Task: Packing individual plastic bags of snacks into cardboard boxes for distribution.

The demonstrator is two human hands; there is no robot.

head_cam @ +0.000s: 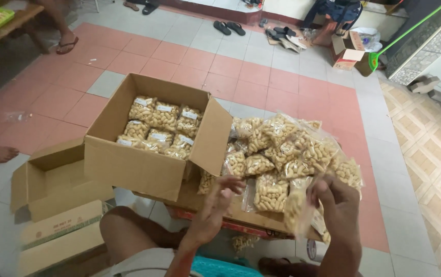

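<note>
Lower right of frame: right hand [336, 202] grips a snack bag [295, 208], long axis upright; left hand [220, 197], fingers loosely spread and holding nothing, hovers just left. Box [128, 164] sits upper left, nearer left hand.

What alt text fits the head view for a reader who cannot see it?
The right hand holds a clear snack bag while the left hand hovers open beside a pile of similar bags. Left of them, an open cardboard box holds packed bags.
</note>
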